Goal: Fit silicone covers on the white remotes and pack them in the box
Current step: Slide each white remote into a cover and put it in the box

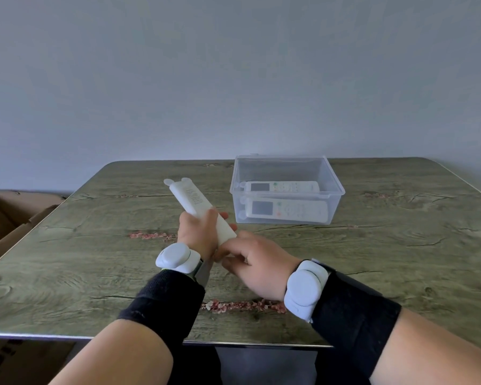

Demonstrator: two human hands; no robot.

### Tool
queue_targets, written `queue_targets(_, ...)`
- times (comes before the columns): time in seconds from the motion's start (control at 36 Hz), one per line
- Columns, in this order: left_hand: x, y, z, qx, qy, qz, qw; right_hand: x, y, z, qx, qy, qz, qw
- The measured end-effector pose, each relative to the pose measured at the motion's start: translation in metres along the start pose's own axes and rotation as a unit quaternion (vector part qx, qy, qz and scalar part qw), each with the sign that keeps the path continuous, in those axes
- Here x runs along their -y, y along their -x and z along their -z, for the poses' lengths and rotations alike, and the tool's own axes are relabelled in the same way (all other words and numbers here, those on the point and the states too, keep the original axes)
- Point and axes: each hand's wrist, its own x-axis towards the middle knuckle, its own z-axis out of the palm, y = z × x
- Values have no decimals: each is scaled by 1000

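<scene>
- The left hand [197, 232] was curled round the middle of the held remote [195, 201], with the fingers wrapped tight on it.
- The right hand [258, 262] pinched the near end of the same remote with its thumb and bent fingers.
- The held remote was up in the air over the middle of the table [372, 259]. It did not touch the table. It tilted up and away to the left, with its back side and a small label showing.
- A white silicone cover [175, 183] with two round ears sat on its far end. How far down the cover reached was hidden by the hands.
- The clear box [336, 187] stood near the far edge of the table, a bit to the right. It had no lid on.
- Inside the box lay the back remote [282, 187] and the front remote [286, 208], side by side, screens up. Both had little ears at the left end.
- Each wrist had a round white gadget [177, 258] and a dark band [353, 315].
- A brown cardboard box [9, 218] sat past the left edge of the table.
</scene>
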Motion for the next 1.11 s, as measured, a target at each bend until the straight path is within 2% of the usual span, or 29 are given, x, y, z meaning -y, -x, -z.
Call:
queue_targets(0.19,5,0,-2,65,37,8,997,-3,-4,15,-135,-121,-41,982)
queue_targets(0.31,6,3,-4,98,62,18,993,-2,-7,23,-169,-161,-75,969)
queue_targets(0.61,-1,8,-9,147,69,21,987,-12,-6,30,-227,-86,-59,968)
queue_targets(0.72,-3,8,-6,151,49,3,987,-14,-13,49,-282,-69,-72,954)
queue_targets(0.78,-1,7,0,155,49,4,987,-21,-12,62,-265,-83,-89,957)
queue_targets(0.89,-2,11,0,168,33,-12,985,-29,-10,57,-179,-65,-133,973)
queue_targets(0.97,-1,16,-8,162,-7,-28,986,-26,-11,45,-121,-104,-164,973)
queue_targets(1.11,-3,16,-11,164,-119,-38,979,-22,-9,35,-95,-134,-140,976)
